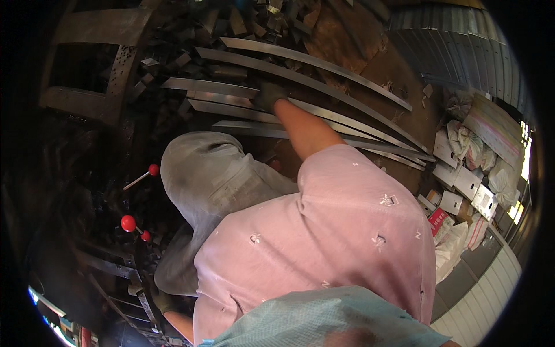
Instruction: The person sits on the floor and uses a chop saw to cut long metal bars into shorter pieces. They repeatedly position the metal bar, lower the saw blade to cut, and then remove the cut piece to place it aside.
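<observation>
My right hand [270,96], in a dark glove, reaches forward to a loose row of long flat metal bars. Its fingers appear closed around one metal bar [219,96], though the glove is dim and its grip partly hidden. Other bars [312,78] lie beside it, fanned out across the floor and overlapping at their right ends. At the lower left, my left hand [163,301], also gloved, is beside a dark metal frame [144,301]. Shadow hides its fingers, so I cannot make out whether it grips the frame.
Levers with red ball knobs [128,223] stand at the left, by dark machinery. Short metal offcuts [237,23] are heaped beyond the bars. An upright steel frame [98,28] is at the far left. White boxes [465,182] and sacks [451,248] are piled along the right.
</observation>
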Motion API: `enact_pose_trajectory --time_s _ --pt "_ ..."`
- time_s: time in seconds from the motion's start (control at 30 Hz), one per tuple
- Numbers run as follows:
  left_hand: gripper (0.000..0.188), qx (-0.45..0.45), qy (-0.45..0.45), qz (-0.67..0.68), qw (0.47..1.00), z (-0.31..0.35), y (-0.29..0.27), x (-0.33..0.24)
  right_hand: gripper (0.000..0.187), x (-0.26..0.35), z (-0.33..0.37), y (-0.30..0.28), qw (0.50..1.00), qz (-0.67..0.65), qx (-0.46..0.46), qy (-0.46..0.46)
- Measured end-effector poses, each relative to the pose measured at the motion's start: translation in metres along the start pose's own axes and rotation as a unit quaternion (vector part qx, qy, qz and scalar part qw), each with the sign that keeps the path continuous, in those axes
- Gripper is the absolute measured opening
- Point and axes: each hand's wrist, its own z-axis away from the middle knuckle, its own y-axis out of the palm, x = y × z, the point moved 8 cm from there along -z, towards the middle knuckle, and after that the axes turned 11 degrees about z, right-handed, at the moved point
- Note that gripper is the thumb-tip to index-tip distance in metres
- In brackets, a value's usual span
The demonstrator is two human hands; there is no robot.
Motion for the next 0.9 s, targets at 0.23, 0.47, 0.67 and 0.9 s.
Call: enact_pose_trajectory --time_s 0.23,0.47,0.67,0.9 --pt "0.046 0.036 0.063 0.161 0.984 0.021 -0.019 -0.04 0.049 -0.012 0.057 -0.083 1.0 -0.005 -0.014 -0.025" --pt "0.045 -0.05 0.226 0.008 0.973 0.043 -0.013 -0.123 0.052 -0.028 0.115 -0.175 0.998 -0.005 -0.064 -0.024" --pt "0.045 -0.057 0.341 -0.095 0.933 0.071 0.022 -0.227 0.05 -0.038 0.177 -0.222 0.993 -0.004 -0.105 -0.057" --pt "0.045 0.143 0.448 0.107 0.876 0.14 0.127 -0.397 0.056 -0.042 0.265 -0.285 0.98 -0.006 -0.15 -0.135"
